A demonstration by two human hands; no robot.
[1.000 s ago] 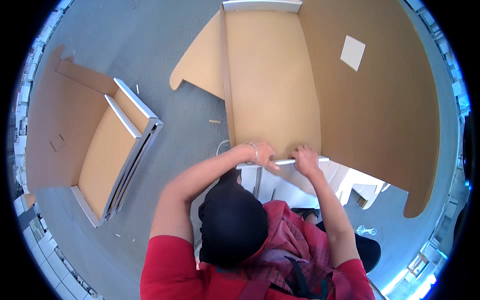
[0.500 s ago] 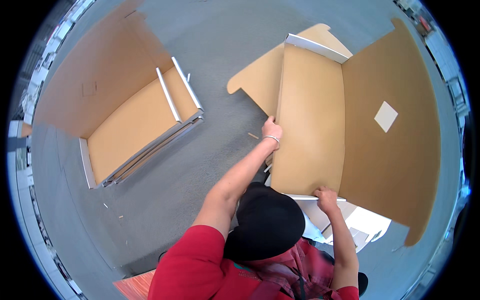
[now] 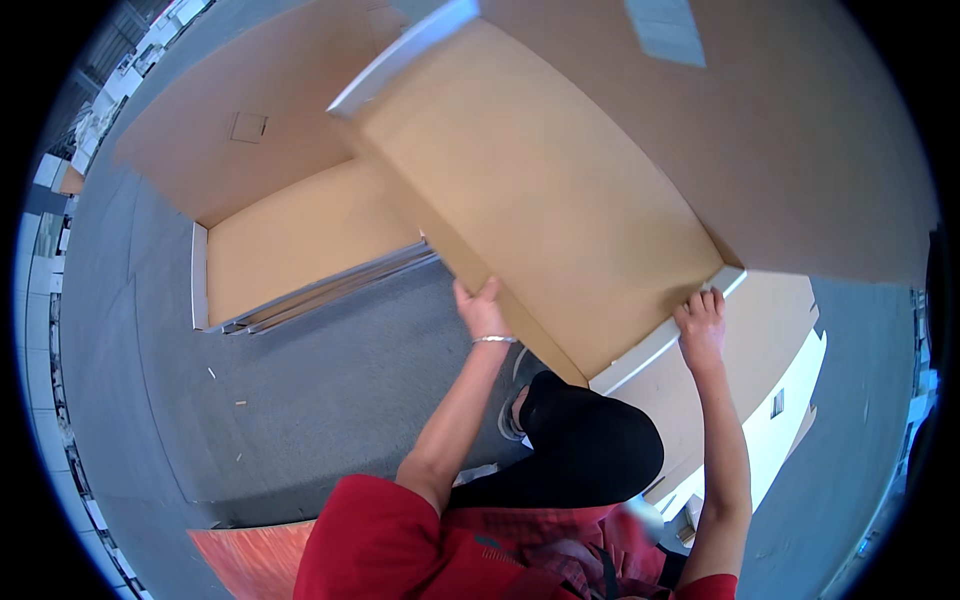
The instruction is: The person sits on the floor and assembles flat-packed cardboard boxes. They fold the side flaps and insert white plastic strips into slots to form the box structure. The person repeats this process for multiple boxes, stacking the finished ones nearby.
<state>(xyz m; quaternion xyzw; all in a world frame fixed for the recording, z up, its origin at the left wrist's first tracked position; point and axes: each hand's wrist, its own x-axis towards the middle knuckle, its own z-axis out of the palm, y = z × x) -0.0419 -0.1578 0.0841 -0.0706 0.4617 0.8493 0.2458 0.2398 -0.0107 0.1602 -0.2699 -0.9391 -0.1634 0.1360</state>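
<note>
A large flat cardboard box panel [image 3: 560, 190] with a white edge is raised off the grey floor and tilted toward me. My left hand [image 3: 480, 308] grips its lower left edge, a thin bracelet on the wrist. My right hand [image 3: 702, 322] holds the white near corner of the same panel, fingers curled over the rim. A wide brown flap [image 3: 800, 130] of the same cardboard rises behind it at the upper right.
A second flattened cardboard box [image 3: 290, 240] with white edges lies on the grey carpet floor [image 3: 300, 400] to the left. White flat pieces [image 3: 770, 390] lie under the raised panel at the right. An orange-red sheet [image 3: 250, 555] shows at the lower left.
Both hands have lifted the cardboard panel up from the floor and closer to me. The left hand moved lower along its left edge, and my view has swung right.
</note>
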